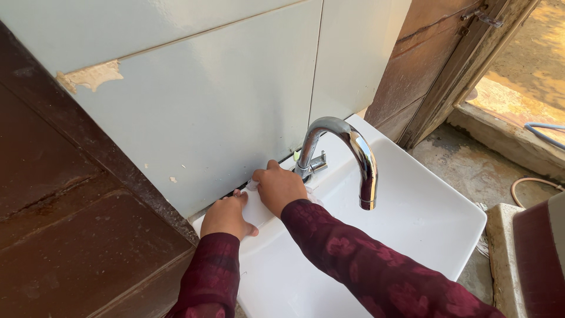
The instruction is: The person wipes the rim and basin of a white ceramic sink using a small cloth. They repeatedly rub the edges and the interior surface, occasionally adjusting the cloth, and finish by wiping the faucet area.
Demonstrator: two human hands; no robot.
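A white rectangular washbasin (pixel 424 224) is fixed to a pale tiled wall, with a curved chrome tap (pixel 347 144) at its back rim. My right hand (pixel 279 187) presses a white cloth (pixel 254 187) onto the rim just left of the tap's base; only bits of the cloth show around the fingers. Resting on the back left corner of the basin, close to the wall, is my left hand (pixel 226 217), with the fingers curled and nothing visible in it. Both arms wear dark red patterned sleeves.
Pale wall tiles (pixel 206 100) rise behind the basin, one with a chipped corner. Brown tiles (pixel 65 235) lie to the left. A wooden door frame (pixel 453 65) stands at the right, with a concrete floor (pixel 471 171), a step and hoses beyond.
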